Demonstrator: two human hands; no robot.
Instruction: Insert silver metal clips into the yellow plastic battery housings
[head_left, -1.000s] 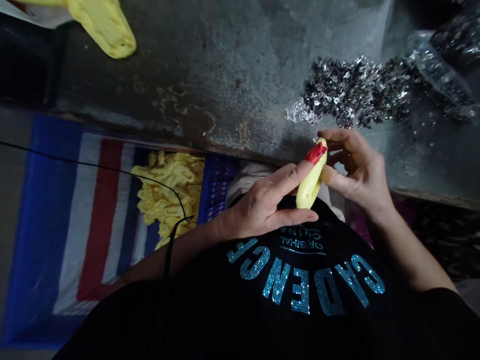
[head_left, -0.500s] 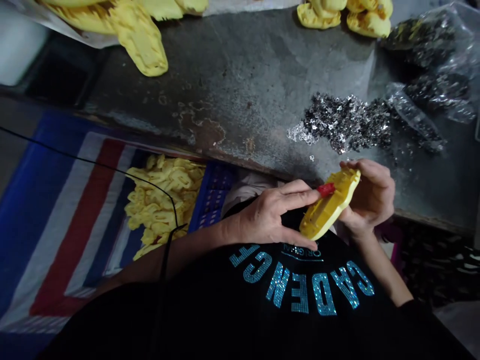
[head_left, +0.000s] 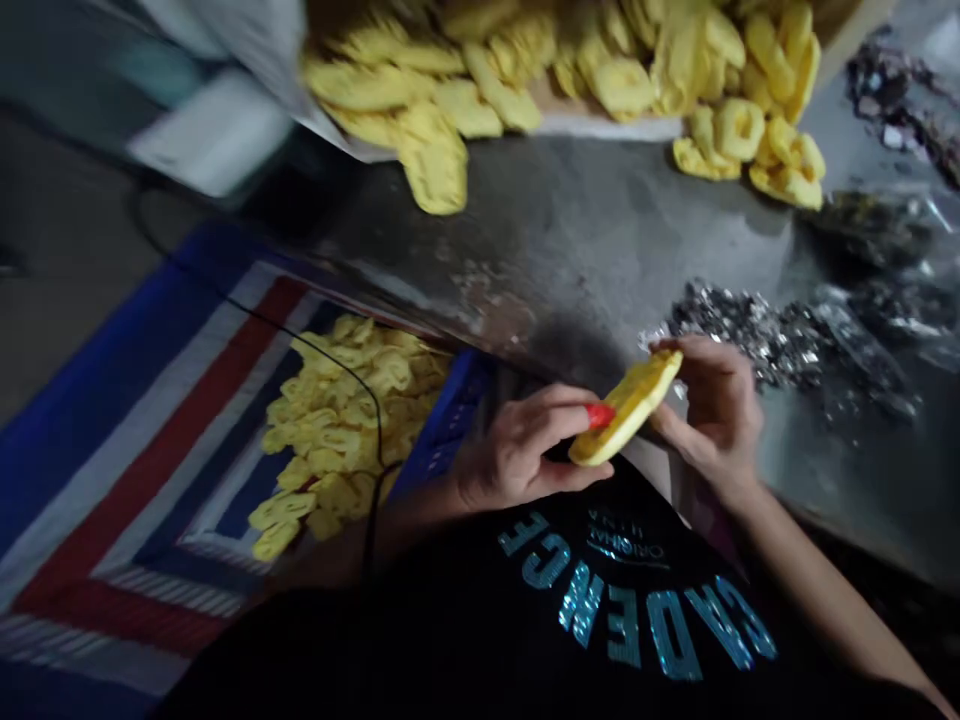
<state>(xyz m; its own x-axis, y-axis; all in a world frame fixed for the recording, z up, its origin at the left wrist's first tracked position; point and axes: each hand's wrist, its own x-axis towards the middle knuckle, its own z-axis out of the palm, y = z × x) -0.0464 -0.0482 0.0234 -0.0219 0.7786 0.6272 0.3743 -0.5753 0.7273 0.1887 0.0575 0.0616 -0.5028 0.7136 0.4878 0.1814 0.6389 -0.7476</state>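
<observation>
Between my two hands, tilted in front of my chest, is a yellow moulded plastic shell piece (head_left: pixel 634 412) with a hollow inner side. My left hand (head_left: pixel 529 445) grips its lower end, the thumb beneath and the fingers at the hollow side. A small red thing (head_left: pixel 599 415) shows at the left fingertips, against the shell; whether it is a finger cover or a loose part I cannot tell. My right hand (head_left: pixel 716 405) is curled round the upper end, with fingers and thumb on the shell's edge and back. Just beyond lies a heap of small shiny metal pieces (head_left: pixel 750 325).
Many yellow pieces (head_left: pixel 517 65) lie along the back of the grey metal table (head_left: pixel 540 215). Clear plastic bags (head_left: pixel 892 300) are at the right. At the lower left, more yellow pieces (head_left: pixel 345 410) fill a blue crate (head_left: pixel 442 425) beside a striped sheet (head_left: pixel 142 450). A black cable (head_left: pixel 315 345) crosses there.
The view has shifted, so more of the yellow pieces at the back shows. Both hands still hold the shell, now turned somewhat more edge-on. The left fingers are more bent.
</observation>
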